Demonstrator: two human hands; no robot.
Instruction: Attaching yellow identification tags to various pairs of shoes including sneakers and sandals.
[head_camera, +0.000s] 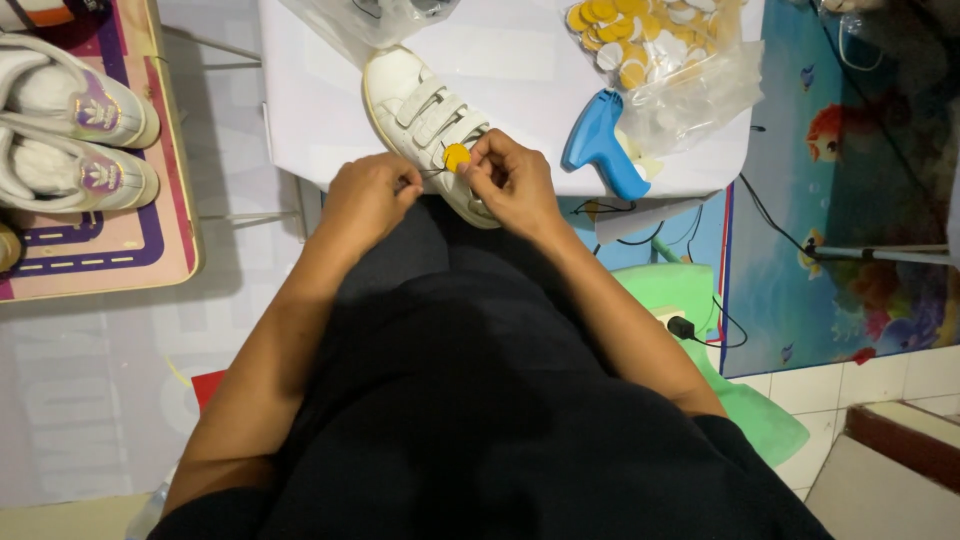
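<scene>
White strap shoe (425, 115) lies at near edge of white surface (520, 70). Small yellow disc (457, 156) is pinched by right hand (512, 180) fingers against shoe; left hand (368, 195) fingers closed on a thin thread. Blue tagging gun (600, 140) lies just right.

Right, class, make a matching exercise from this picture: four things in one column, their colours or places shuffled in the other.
Things:
1. tagging gun
2. round tag
3. strapped shoe
4. pair of shoes

Descriptions:
A. yellow, pinched by the right hand
B. white, lying on the white table
C. blue, right of the hands
D. far left, on a patterned tray

Pairs: 1-C, 2-A, 3-B, 4-D
</scene>
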